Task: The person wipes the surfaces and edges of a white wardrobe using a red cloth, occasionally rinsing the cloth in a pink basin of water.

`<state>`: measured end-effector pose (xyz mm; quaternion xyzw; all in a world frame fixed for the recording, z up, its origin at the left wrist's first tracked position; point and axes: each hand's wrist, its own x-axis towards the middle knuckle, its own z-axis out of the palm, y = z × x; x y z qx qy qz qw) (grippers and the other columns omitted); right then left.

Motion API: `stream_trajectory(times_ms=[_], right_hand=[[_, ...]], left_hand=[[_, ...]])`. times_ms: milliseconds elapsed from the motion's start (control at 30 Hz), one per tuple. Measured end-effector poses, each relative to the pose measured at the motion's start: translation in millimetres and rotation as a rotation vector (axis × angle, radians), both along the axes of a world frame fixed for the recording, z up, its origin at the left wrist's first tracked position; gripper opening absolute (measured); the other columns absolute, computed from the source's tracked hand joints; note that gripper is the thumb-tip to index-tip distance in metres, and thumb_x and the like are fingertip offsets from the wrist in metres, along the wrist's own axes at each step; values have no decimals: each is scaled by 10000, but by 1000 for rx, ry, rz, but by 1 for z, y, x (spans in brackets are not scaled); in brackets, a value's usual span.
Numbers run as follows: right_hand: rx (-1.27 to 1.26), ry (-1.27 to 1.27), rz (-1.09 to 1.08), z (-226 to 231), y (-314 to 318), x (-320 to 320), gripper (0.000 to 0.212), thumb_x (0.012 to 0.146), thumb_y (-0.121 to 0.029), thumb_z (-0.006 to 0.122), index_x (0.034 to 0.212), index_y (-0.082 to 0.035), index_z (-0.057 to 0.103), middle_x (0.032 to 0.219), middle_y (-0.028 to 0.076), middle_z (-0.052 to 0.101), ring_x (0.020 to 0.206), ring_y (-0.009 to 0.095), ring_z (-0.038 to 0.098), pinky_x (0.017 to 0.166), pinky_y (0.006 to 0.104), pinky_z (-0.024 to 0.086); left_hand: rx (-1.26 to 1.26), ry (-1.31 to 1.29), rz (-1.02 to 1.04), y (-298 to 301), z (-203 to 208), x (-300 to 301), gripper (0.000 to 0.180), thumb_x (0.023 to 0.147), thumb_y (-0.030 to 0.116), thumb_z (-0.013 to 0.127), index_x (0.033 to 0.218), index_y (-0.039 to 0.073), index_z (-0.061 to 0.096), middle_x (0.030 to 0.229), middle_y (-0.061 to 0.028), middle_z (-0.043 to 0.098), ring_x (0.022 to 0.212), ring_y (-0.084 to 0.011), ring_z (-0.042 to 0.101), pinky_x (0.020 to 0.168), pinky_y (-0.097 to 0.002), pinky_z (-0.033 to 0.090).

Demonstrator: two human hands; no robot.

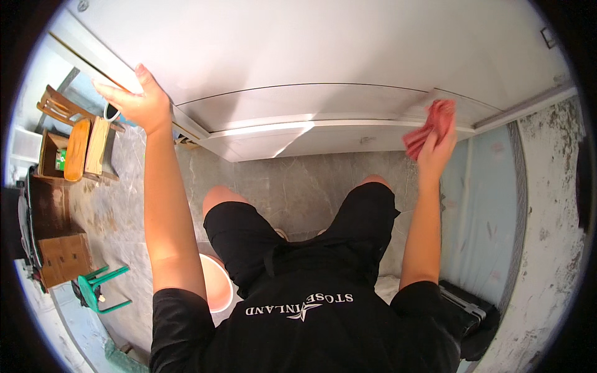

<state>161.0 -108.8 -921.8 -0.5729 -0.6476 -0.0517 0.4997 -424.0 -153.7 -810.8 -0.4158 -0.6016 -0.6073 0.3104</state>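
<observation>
A large white panelled furniture front (311, 50), like a cabinet, fills the top of the view, with a dark seam above a lower ledge (267, 125). At its left edge is my left hand (142, 102), with fingers spread and nothing in the grasp; it seems to rest against the side of the panel. My right hand (438, 152) grips a crumpled pink-red cloth (435, 124) near the lower right part of the panel. The cloth's upper part lies over or just in front of the white surface; whether it touches cannot be told.
A white-rimmed bucket (216, 283) stands left of my legs on the grey tiled floor (298, 186). Further left are wooden chairs (78, 149), a brown cardboard box (64, 258) and a green stool (99, 289). At right, a black case (463, 304) lies by the worn wall (550, 168).
</observation>
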Motion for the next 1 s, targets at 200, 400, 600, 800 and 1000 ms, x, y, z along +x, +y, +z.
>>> stream_trajectory(times_ms=[200,400,600,800,1000], right_hand=[[295,284,119,73,80,-49,654,996,-42,573,1628,35,423,1566,284,487,1446,447,478,1242,517,350],[454,193,-51,17,105,-95,725,984,-42,594,1647,77,326,1606,319,420,1511,477,404,1292,549,286],[11,542,-140,-106,71,-101,675,1076,-28,516,1680,97,243,1701,330,342,1576,481,355,1290,512,305],[198,554,18,-2,83,-119,714,1069,-56,577,1710,34,273,1686,304,363,1555,467,382,1279,497,325],[357,246,-36,23,108,-76,793,983,-102,708,1700,-28,377,1486,241,505,1352,454,483,1189,537,381]], left_hand=[[-33,-43,-4,4,1,0,1146,1021,567,730,1682,-154,132,1734,-392,243,1621,-516,277,1337,-547,247],[-43,-3,67,5,-1,-14,1116,1025,515,742,1679,-155,135,1712,-410,269,1608,-522,302,1330,-544,271],[13,10,-7,15,1,8,998,1046,403,745,1691,-100,174,1578,-445,429,1448,-559,504,1223,-559,421],[-61,42,187,3,-9,-19,957,1081,403,703,1668,-161,199,1691,-428,300,1568,-534,373,1305,-550,332],[-17,24,45,10,1,-2,917,1088,350,692,1691,-121,186,1694,-413,308,1576,-519,372,1311,-538,327]])
